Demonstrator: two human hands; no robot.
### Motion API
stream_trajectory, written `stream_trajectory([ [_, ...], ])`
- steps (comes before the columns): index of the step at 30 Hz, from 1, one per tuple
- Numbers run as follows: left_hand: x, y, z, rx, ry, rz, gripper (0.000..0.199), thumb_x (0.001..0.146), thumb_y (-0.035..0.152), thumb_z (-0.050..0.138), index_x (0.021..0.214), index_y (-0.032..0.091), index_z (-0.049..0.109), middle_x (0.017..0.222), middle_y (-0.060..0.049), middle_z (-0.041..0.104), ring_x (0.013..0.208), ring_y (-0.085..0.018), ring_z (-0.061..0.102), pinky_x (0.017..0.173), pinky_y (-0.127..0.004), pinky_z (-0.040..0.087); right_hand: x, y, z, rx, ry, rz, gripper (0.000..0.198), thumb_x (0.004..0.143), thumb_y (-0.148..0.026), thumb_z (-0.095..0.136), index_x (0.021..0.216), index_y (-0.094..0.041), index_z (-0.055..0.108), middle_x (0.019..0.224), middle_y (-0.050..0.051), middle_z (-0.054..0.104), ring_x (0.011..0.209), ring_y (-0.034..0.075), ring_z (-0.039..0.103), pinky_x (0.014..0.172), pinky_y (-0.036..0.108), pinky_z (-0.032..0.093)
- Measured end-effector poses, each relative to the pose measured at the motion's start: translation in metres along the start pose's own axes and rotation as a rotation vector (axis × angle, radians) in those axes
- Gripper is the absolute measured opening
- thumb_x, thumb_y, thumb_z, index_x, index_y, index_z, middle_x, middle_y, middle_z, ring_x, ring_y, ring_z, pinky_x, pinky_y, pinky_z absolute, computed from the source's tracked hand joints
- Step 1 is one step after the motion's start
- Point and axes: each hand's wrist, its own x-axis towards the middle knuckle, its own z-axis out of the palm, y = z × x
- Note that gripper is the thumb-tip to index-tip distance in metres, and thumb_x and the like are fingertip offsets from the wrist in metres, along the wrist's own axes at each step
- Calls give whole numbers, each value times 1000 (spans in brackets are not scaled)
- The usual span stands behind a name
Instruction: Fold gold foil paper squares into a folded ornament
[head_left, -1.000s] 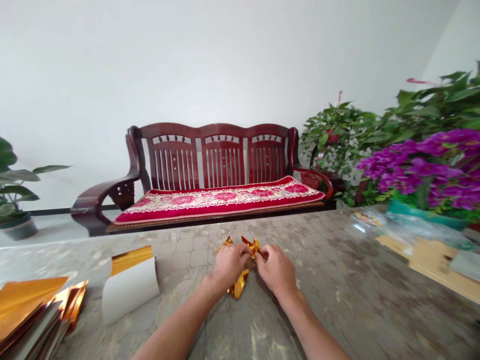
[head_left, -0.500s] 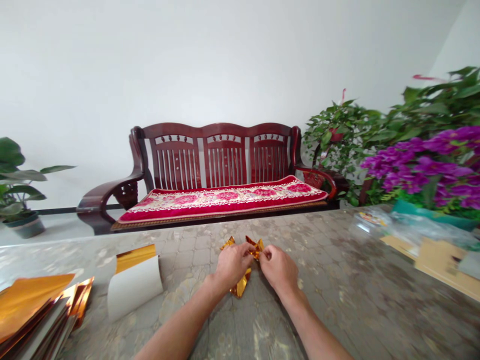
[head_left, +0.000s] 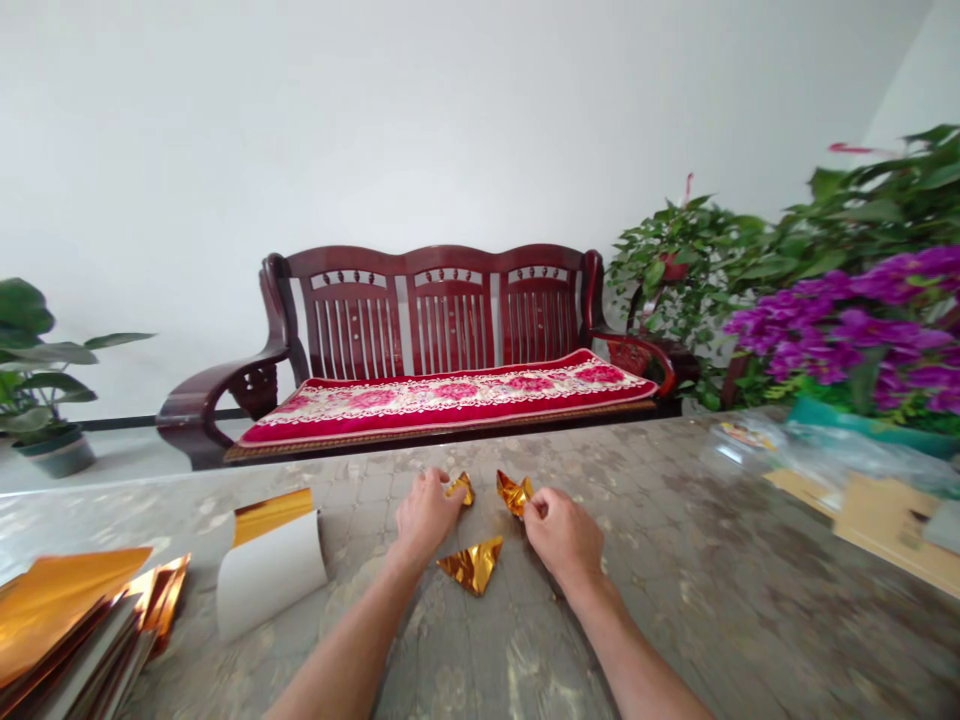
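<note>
My left hand (head_left: 427, 515) is closed, thumb and fingers pinching the near-left edge of a small folded gold foil paper piece (head_left: 464, 489). Between thumb and fingertips, my right hand (head_left: 566, 538) grips another folded gold foil paper piece (head_left: 513, 492) with pointed, crumpled corners. The two pieces are apart, a short gap of table between them. Closer to me, a flat gold foil triangle (head_left: 474, 565) lies on the patterned tabletop (head_left: 495, 655), touched by neither hand. My fingers partly cover both held pieces.
On the left lie a stack of gold foil sheets (head_left: 67, 610) and a curled sheet (head_left: 271, 575), pale side up. To the right are cardboard (head_left: 892, 515), clear plastic packaging (head_left: 847, 440) and purple flowers (head_left: 862, 325). A wooden bench (head_left: 442, 310) stands beyond the table.
My left hand has moved left, away from the piece in my right hand, uncovering the triangle. My right hand has shifted slightly right and keeps its hold.
</note>
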Motion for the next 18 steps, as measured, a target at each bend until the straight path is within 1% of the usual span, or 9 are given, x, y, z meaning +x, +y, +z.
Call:
stream_trajectory([
  [3,0,0,6,8,-33,9,27,83,41,57,103,24,63,110,-8,68,99,-27,66,77,-32,45,0,1,0,-6,6,2,17,83,-30,55,71,-25,65,77,-1,71,67,15,61,54,26,21],
  [7,-1,3,10,1,-31,44,15,83,34,57,91,24,66,104,-6,69,96,-22,66,75,-28,44,1,2,0,-14,14,9,17,83,-31,55,71,-25,65,80,-1,71,67,15,61,54,26,21],
  [10,-7,8,10,0,-1,91,13,85,32,56,90,24,65,105,-4,68,96,-20,65,76,-26,43,2,2,0,-26,19,0,16,84,-30,55,72,-25,65,81,-1,71,67,15,61,54,27,21],
  [15,-17,17,12,36,13,165,10,85,27,54,83,23,62,97,-4,68,85,-19,65,70,-26,41,1,2,1,-54,39,-31,16,85,-29,54,73,-24,65,81,-1,71,67,15,61,55,28,20],
  [18,-19,20,15,50,11,185,10,86,26,53,85,22,62,98,-4,66,84,-19,65,68,-26,41,0,2,1,-60,46,-41,16,85,-28,54,74,-24,65,82,-1,70,67,14,60,55,28,21],
])
